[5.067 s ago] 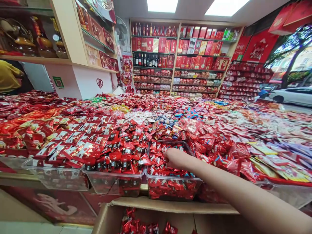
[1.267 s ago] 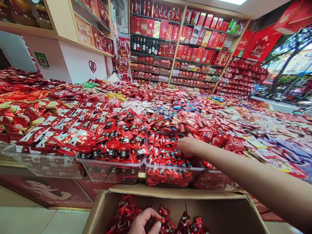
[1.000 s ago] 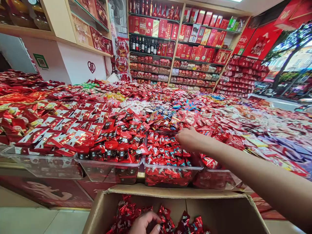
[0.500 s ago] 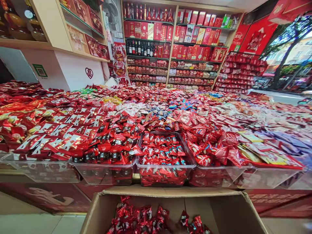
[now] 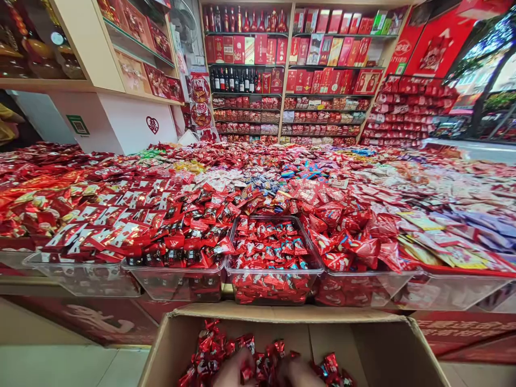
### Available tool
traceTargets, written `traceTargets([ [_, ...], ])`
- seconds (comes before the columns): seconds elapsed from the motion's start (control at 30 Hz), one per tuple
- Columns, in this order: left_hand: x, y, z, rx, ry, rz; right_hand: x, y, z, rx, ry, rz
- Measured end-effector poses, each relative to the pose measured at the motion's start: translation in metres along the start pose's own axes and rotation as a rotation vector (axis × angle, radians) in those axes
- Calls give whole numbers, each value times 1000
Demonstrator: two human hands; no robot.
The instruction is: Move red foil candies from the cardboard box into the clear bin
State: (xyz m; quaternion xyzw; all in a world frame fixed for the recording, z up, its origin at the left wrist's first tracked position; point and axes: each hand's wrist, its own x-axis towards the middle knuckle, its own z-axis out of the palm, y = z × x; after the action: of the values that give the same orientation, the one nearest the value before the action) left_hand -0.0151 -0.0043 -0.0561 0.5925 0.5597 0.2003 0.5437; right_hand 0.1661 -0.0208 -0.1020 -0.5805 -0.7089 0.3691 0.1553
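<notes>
An open cardboard box (image 5: pixel 290 313) stands low in front of me, holding a heap of red foil-wrapped candies (image 5: pixel 213 344). Both my hands are down in that heap at the picture's bottom edge. My left hand (image 5: pixel 229 372) and my right hand (image 5: pixel 299 373) lie side by side among the wrappers, blurred, with their fingers buried and cut off by the edge. Just beyond the box, a clear plastic tub (image 5: pixel 318 271) at the counter's front is filled with the same kind of red candies (image 5: pixel 268 244).
More clear tubs (image 5: pixel 80 279) of red packets flank it, and a wide counter of wrapped sweets (image 5: pixel 363 188) stretches back. Shelves of red boxes and bottles (image 5: pixel 282 64) line the rear wall. A person's yellow sleeve (image 5: pixel 6 129) shows far left. Pale floor (image 5: pixel 60 365) lies bottom left.
My right arm has left the clear tub and dropped into the cardboard box beside my left hand. The view has tilted slightly lower.
</notes>
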Motion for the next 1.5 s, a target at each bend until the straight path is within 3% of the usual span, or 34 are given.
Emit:
traceTargets([
  [0.07,6,2,0,-158,37,-42,4,1,-14,177,45,49],
  [0.13,7,8,1,-360,35,-142,4,-5,-30,479,129,112],
  [0.23,0,22,1,-615,-17,-261,-3,-24,-53,965,145,229],
  [0.33,-10,36,2,-786,-195,-197,-10,-46,-65,1292,116,277],
  [0.43,-16,42,5,-794,-248,-120,-16,-59,-64,1380,40,291],
  [0.7,-15,39,7,-651,-99,-112,-17,-59,-51,1084,39,292],
  [0.87,-14,38,8,-627,-29,-104,-14,-54,-45,922,5,201],
  [0.97,-11,34,9,-659,9,-160,-19,-55,-47,712,30,36],
  [1.17,-5,24,14,-661,-67,-156,-29,-62,-53,-12,133,-506],
  [1.3,-8,26,14,-789,-99,-167,-26,-64,-58,-310,264,-670],
  [1.4,-10,30,10,-941,-109,-179,-32,-78,-77,-377,370,-746],
  [1.5,-9,29,7,-1027,-129,-150,-41,-106,-112,-410,424,-844],
])
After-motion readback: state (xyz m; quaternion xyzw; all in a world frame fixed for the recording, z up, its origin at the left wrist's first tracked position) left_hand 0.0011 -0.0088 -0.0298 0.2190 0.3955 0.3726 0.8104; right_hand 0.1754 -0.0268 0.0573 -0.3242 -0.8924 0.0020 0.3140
